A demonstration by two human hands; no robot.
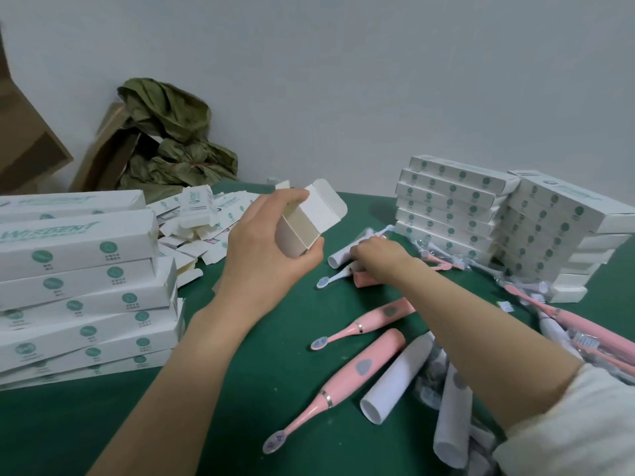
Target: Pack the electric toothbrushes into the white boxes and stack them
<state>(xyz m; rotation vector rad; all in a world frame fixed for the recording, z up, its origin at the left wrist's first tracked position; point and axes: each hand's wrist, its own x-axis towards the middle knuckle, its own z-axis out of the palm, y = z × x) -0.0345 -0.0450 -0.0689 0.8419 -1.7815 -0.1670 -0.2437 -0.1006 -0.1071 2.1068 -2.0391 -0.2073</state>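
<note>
My left hand [271, 242] grips an open white box [302, 228] above the green table, its end flap up and its open end turned toward me. My right hand [376, 257] reaches over a white toothbrush [338, 257] lying mid-table, fingers curled on it, with a pink handle [364, 279] just under the wrist. Two pink toothbrushes [369, 322] [347, 381] and a white handle [398, 374] lie nearer me. Packed white boxes stand stacked at the left [82, 269] and at the right [457, 204].
Flat unfolded boxes [202, 218] lie heaped behind my left hand. More toothbrushes and plastic wrappers [584, 331] crowd the right edge. Brown cartons [31, 139] and crumpled green paper [171, 139] lean on the wall. Green table surface [171, 424] shows bare near me.
</note>
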